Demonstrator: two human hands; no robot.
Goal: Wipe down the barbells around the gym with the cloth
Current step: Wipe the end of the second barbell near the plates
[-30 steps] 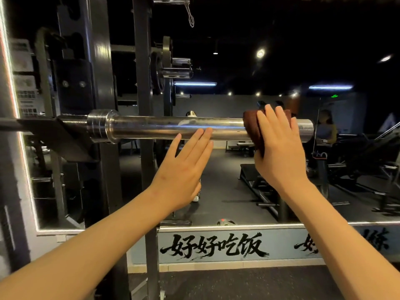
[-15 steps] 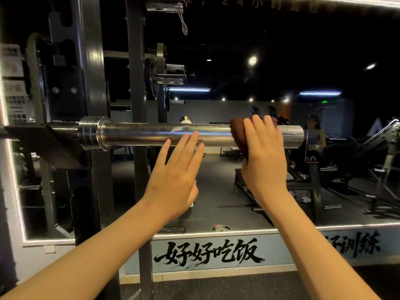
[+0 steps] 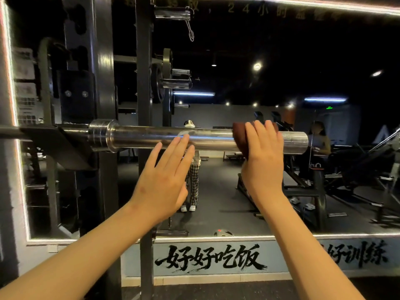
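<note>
Two questions first: what fills the view, and where is the barbell? (asker)

Largest is a wall mirror [image 3: 313,50] reflecting a dim gym. In front of it stands a black squat rack [image 3: 144,72]. The barbell [image 3: 140,138] lies level across the middle of my view, resting in a rack hook [image 3: 60,146] at the left. Its chrome sleeve [image 3: 214,140] runs right from a thick collar [image 3: 101,135] to a bare free end with no plates on it. (me)

And your hands? (asker)

My left hand [image 3: 164,182] is released, with straight fingers reaching up to the sleeve's lower edge near its middle. I cannot tell whether the tips touch the metal. My right hand [image 3: 264,165] lies flat over a brown cloth [image 3: 239,131], pressing it against the sleeve near the free end. My thumb is hidden, so I cannot say whether it pinches the cloth from below. (me)

How will these things handle? (asker)

I judge the barbell to be heavy, rigid steel, best left in the hook and not lifted. The polished sleeve looks slick and probably turns on its shaft, so I would steady it with my left hand while rubbing. The cloth looks soft, light and limp, with a corner hanging below my palm. I would wrap it over the top of the sleeve and grip around it there, so it cannot slide off. (me)
</note>
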